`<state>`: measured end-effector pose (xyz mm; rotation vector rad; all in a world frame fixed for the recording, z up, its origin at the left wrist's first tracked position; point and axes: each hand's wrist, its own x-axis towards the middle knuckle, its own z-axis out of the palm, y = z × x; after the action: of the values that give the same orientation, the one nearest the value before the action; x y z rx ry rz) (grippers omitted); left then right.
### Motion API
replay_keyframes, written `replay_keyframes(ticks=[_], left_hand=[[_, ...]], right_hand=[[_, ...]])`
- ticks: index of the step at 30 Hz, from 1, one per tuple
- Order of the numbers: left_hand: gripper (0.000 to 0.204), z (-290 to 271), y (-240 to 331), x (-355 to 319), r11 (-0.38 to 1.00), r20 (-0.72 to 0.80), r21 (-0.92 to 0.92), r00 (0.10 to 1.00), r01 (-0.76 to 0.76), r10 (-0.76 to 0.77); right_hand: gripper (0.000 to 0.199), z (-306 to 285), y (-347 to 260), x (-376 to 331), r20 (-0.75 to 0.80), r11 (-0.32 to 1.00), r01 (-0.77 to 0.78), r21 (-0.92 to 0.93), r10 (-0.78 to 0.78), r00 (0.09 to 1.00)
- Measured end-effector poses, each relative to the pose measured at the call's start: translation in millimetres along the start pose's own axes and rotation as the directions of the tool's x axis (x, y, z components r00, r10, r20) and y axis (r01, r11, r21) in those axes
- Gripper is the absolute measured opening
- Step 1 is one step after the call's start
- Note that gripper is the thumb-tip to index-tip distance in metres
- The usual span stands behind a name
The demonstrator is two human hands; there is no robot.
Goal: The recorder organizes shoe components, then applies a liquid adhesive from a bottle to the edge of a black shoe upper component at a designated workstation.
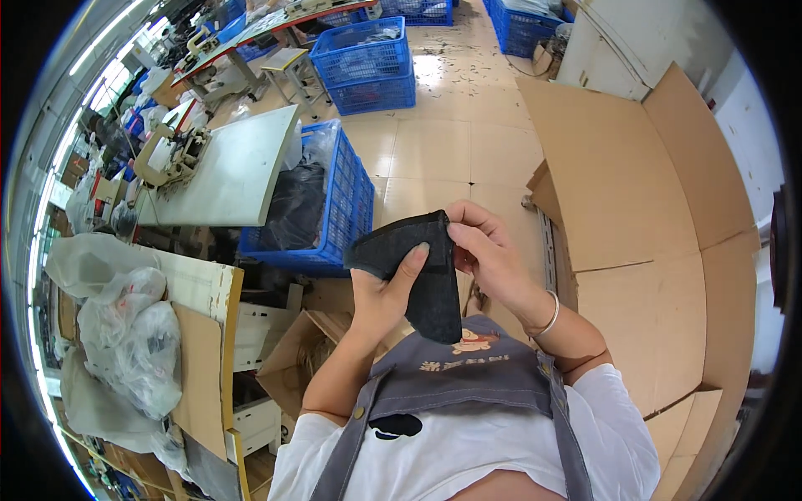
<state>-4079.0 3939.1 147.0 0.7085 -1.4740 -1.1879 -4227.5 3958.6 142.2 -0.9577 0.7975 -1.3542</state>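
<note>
1. Hands are raised in front of the chest, and both of them hold one black piece of cloth.
2. The left hand grips the cloth from below; its thumb lies flat on the front side and the other fingers are closed behind it.
3. The right hand pinches the top corner of the cloth between the thumb and the bent fingers. A thin silver bracelet is on this wrist.
4. The cloth is folded: one part goes to the left and the other part hangs down to the grey apron.
5. A blue plastic crate stands on the tiled floor beyond the hands, with dark material inside it.
6. A bench with a sewing machine is just left of this crate.
7. Large brown cardboard sheets stand on the right side.
8. Clear plastic bags lie at the left, well apart from the hands.
</note>
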Motion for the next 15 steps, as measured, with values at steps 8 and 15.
replay_keyframes(ticks=[8, 15], left_hand=[[0.012, 15.3, -28.7, 76.5, 0.999, -0.128, 0.025, 0.991, 0.044, -0.041], [0.012, 57.3, -58.4, 156.9, 0.989, -0.185, 0.147, 0.983, 0.028, 0.000]], right_hand=[[0.014, -45.3, 2.7, 78.3, 0.059, 0.999, 0.035, 0.027, -0.036, 0.998], [0.023, -111.4, -9.9, 143.9, 0.067, 0.991, 0.121, -0.061, -0.117, 0.991]])
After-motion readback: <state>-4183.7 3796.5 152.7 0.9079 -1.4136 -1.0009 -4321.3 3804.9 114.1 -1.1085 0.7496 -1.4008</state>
